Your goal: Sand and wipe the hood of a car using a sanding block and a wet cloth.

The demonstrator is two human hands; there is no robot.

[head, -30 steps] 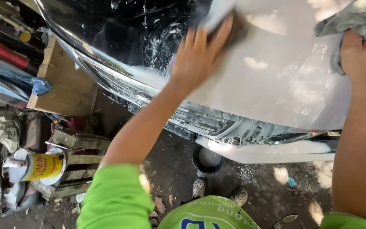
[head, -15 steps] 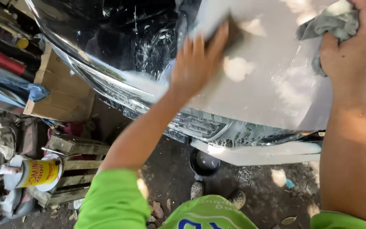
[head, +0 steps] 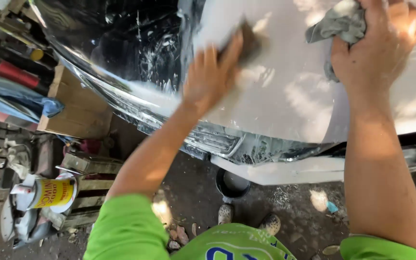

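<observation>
A dark sanding block (head: 249, 41) is being pressed flat against the white car panel (head: 285, 96) by the left hand (head: 210, 77), fingers spread over the block's near edge so that force is being put evenly on the surface. The block is being held at the boundary where the white panel meets the glossy black section (head: 116, 43), which is being streaked with wet whitish residue. A grey rag (head: 338, 24) is being bunched in the right hand (head: 376, 43), fingers curled tight around it, with the heel of the hand being leaned on the panel higher up, likely for bracing and for keeping the cloth ready at the wet area. Both arms are being reached forward over the body edge; green sleeves (head: 126, 231) are being seen at the bottom.

Below the panel, on the dirt ground (head: 193, 192), a small dark bucket (head: 232, 183) is being kept just under the work, close enough for dipping, it seems. Off to the left, a white can with a yellow label (head: 49, 192) is being left lying beside wooden pallets (head: 90, 173), well apart from the hands. A cardboard box (head: 78, 108) is being propped near the black section's edge.
</observation>
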